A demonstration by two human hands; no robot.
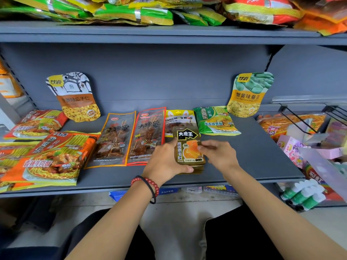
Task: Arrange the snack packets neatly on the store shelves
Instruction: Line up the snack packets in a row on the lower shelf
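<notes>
A stack of small gold-and-black snack packets (188,147) sits on the grey shelf (253,147), near its front. My left hand (165,162) grips the stack from the left, thumb under its near edge. My right hand (219,154) pinches the top packet at its right side. Behind the stack lie a yellow packet (179,117), two long skewer packets (117,139) (148,134) and a green noodle packet (216,121). Two pouches lean on the back wall: an orange seed pouch (75,96) and a yellow-green bean pouch (247,94).
Orange and red noodle packets (50,156) pile up at the shelf's left. Green, yellow and red bags (135,14) fill the shelf above. To the right stand a wire rack (300,119), pink boxes (293,149) and green-capped bottles (304,196). Stationery lies below the shelf edge.
</notes>
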